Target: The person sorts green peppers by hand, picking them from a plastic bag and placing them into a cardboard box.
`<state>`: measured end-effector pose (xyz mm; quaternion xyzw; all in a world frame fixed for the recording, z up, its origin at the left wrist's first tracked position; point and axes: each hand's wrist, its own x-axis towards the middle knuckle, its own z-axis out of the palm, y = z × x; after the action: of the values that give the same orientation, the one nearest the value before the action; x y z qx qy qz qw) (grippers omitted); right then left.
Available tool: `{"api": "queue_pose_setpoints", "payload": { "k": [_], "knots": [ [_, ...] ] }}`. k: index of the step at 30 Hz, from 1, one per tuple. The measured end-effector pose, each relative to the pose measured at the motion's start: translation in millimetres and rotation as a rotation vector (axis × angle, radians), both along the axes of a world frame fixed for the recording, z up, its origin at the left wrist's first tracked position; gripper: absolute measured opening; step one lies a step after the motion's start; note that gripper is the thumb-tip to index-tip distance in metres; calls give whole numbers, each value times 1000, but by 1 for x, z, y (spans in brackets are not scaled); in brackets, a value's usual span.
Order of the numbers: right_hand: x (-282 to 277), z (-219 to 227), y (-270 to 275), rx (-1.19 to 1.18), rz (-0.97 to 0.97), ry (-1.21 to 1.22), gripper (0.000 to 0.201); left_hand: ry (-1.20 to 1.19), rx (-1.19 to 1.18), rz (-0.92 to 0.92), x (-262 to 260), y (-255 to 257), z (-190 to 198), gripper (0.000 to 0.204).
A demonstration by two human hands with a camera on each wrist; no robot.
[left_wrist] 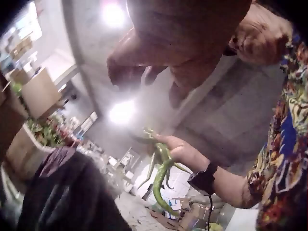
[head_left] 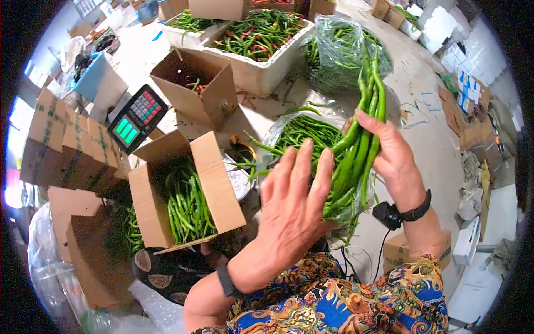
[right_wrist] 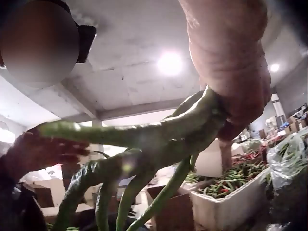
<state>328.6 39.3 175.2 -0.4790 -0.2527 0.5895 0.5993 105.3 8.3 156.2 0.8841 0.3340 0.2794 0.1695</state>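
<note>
A bunch of long green chili peppers (head_left: 370,94) is gripped in my right hand (head_left: 396,153), the thumb lying across them. In the right wrist view the same peppers (right_wrist: 163,132) fan out below the hand. My left hand (head_left: 295,197) is held beside the bunch with its fingers extended and spread, holding nothing. Beyond it lies a plastic bag of green peppers (head_left: 306,131), partly hidden by the hands. To the left, an open cardboard box (head_left: 219,183) contains green peppers (head_left: 186,209).
A scale display (head_left: 139,118) stands behind the box. Farther back are another cardboard box (head_left: 214,94), a white foam box (head_left: 267,78) of red and green peppers, and a clear bag (head_left: 339,39) of green ones. Stacked cartons (head_left: 67,139) line the left side.
</note>
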Motion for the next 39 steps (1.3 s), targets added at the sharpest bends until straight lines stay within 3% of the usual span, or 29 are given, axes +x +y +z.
{"api": "queue_pose_setpoints", "payload": {
  "k": [1, 3, 4, 5, 7, 8, 9, 11, 13, 15, 17, 18, 21, 23, 25, 27, 29, 31, 34, 39],
  "knots": [
    [-12, -1, -1, -10, 6, 66, 22, -46, 44, 46, 8, 1, -19, 106],
    [-26, -7, -2, 8, 63, 108, 22, 41, -87, 13, 7, 2, -38, 94],
    [-33, -11, -1, -16, 51, 155, 23, 149, -374, 87, 5, -3, -37, 80],
    [-38, -15, 0, -38, 37, 202, 24, 156, -376, 94, -2, -5, -38, 80],
    [-38, -35, 1, -57, 51, 248, 24, -281, -381, -26, -24, -9, -43, 75],
    [-39, -45, 2, -68, 61, 285, 25, -381, -503, -61, -30, -10, -50, 65],
    [-42, -51, 4, -77, 78, 294, 25, -377, -506, -41, -37, -11, -49, 65],
    [-49, -61, 7, -70, 111, 374, 24, -438, -770, -88, -46, -12, -44, 55],
    [-52, -72, 10, -81, 88, 395, 29, -485, -1072, 44, -55, -16, -46, 47],
    [-55, -75, 12, -123, 96, 383, 30, -478, -864, 59, -62, -18, -63, 44],
    [-63, -74, 12, -80, 129, 418, 30, -251, -405, 138, -64, -26, -73, 45],
    [-66, -74, 12, -27, 155, 448, 31, -191, -334, 196, -64, -30, -70, 48],
    [-87, -82, 6, -73, 91, 434, 30, -214, -418, 299, -68, -37, -64, 49],
    [-86, -87, 8, -99, 137, 490, 31, -237, -413, 298, -78, -36, -64, 46],
    [-89, -90, 10, -117, 2, 471, 29, -363, -467, 239, -86, -37, -62, 41],
    [-94, -90, 7, -95, 68, 532, 31, -377, -516, 255, -96, -39, -57, 34],
    [-97, -89, 4, -43, 202, 649, 36, -525, -977, 337, -105, -40, -51, 34],
    [-101, -92, 6, -21, 229, 668, 36, -565, -906, 306, -110, -45, -62, 30],
    [-107, -97, 8, -42, 142, 650, 37, -263, -307, 351, -109, -54, -76, 35],
    [-127, -104, 13, -14, 100, 603, 45, -199, -200, 383, -119, -66, -69, 36]
  ]
}}
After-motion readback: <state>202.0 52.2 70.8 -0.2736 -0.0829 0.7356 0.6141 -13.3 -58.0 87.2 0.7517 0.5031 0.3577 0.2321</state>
